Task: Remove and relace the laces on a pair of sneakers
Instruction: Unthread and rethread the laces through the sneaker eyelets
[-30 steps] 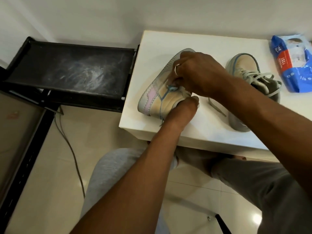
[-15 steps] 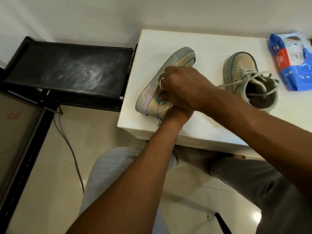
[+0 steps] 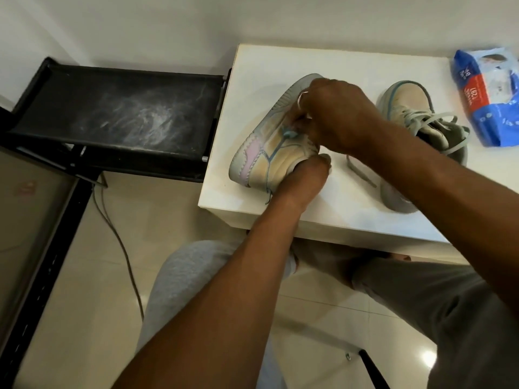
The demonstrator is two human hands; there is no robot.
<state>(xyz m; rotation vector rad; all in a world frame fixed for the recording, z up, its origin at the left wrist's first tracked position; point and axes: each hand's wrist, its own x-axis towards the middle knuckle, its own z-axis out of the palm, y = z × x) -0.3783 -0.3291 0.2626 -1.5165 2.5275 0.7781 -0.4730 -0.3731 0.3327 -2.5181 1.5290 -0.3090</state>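
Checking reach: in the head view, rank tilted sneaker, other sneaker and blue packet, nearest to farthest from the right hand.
1. Tilted sneaker: held by the right hand.
2. Other sneaker: just right of it.
3. Blue packet: at the far right.

Glossy floor tiles (image 3: 84, 276), matt white table (image 3: 351, 214), seemingly plastic packet (image 3: 488, 99).

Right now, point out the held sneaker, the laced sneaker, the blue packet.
held sneaker (image 3: 283, 161): head view, side panel.
laced sneaker (image 3: 404, 98): head view, toe.
blue packet (image 3: 488, 108): head view, front face.
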